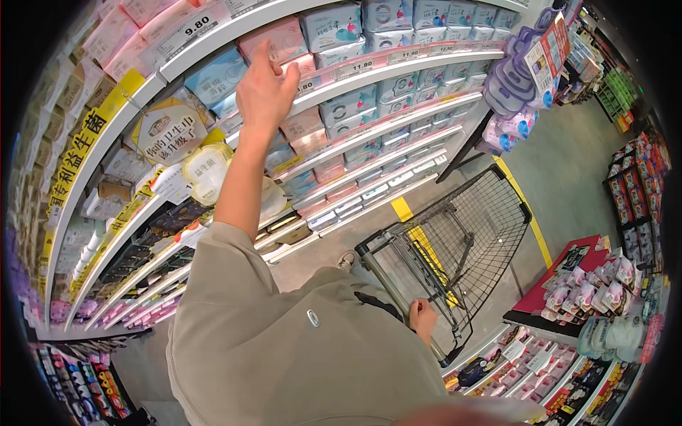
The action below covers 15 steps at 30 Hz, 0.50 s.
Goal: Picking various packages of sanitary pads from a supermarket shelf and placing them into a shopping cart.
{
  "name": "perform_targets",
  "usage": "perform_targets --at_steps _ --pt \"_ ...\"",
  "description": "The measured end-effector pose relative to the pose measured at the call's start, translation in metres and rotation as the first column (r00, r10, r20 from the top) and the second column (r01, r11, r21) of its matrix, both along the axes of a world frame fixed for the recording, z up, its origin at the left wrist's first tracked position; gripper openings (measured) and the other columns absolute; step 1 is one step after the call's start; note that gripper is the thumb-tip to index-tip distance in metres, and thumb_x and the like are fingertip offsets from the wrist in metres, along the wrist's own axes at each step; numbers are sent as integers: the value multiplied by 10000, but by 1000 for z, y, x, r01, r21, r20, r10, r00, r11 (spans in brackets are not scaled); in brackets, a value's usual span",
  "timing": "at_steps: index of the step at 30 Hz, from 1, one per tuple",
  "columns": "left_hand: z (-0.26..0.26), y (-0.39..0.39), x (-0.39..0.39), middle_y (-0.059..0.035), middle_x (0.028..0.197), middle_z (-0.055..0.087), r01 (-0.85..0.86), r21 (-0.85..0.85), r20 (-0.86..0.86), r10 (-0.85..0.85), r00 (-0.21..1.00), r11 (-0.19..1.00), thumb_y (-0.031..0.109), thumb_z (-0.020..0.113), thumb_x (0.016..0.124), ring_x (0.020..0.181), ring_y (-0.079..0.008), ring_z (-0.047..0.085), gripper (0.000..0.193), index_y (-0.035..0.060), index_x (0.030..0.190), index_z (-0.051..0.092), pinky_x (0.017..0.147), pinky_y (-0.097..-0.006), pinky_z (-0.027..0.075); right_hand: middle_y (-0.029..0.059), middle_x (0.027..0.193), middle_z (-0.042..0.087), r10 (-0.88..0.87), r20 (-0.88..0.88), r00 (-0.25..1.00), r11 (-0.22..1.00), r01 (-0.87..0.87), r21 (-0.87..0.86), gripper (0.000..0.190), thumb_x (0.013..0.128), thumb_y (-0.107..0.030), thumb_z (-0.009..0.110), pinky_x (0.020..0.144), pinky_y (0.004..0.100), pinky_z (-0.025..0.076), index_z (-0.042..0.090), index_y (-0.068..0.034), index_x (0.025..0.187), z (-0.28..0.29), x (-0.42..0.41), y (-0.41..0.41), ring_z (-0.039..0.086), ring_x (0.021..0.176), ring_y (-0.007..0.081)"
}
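My left hand (265, 88) reaches up to a shelf, index finger extended and thumb apart. Its fingertip lies over the front of a pink pack of sanitary pads (285, 38), and whether it touches is hard to tell. Just left of that hand sits a light blue pack (216, 80); to the right are pale blue-grey packs (331, 26). Lower down, my right hand (423, 318) is closed around the handle (384, 285) of a black wire shopping cart (469, 229). No goods are visible in the cart's basket.
White store shelves (341, 80) with price strips curve along the left and front. A yellow promotional card (169, 130) and a flower-shaped sign (206, 170) stick out near my left forearm. Hanging packs (506, 130) mark the shelf end. A red-topped display (554, 282) stands right of the cart.
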State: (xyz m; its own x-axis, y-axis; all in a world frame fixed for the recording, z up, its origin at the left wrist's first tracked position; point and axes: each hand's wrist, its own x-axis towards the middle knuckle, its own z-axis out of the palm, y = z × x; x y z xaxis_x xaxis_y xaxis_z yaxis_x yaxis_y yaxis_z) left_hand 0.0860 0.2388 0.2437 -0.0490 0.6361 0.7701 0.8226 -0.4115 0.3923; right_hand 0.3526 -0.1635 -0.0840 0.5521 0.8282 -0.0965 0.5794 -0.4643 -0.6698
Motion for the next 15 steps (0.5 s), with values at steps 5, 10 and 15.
perform_targets --at_steps 5,10,15 --pt "25 5 -3 -187 826 685 -261 -185 -185 227 956 948 410 611 825 782 -406 659 662 70 1351 396 722 -482 510 158 745 657 -34 -24 999 999 34 4 206 857 -223 593 647 421 488 664 -29 860 4 -1 -1 634 696 336" --pt "23 20 0 -242 868 677 -327 -186 -239 280 930 927 448 586 831 815 -445 650 643 72 1322 410 743 -511 505 155 744 657 -87 -61 994 996 86 -13 197 845 -213 603 649 419 491 663 -25 857 7 -3 1 634 695 334" --pt "16 16 3 -219 882 671 -310 -126 -161 289 944 943 377 621 814 805 -415 649 573 63 1272 481 711 -487 515 151 743 660 -86 -12 996 996 86 4 198 837 -214 606 653 414 493 663 -25 860 -2 -2 0 639 705 330"
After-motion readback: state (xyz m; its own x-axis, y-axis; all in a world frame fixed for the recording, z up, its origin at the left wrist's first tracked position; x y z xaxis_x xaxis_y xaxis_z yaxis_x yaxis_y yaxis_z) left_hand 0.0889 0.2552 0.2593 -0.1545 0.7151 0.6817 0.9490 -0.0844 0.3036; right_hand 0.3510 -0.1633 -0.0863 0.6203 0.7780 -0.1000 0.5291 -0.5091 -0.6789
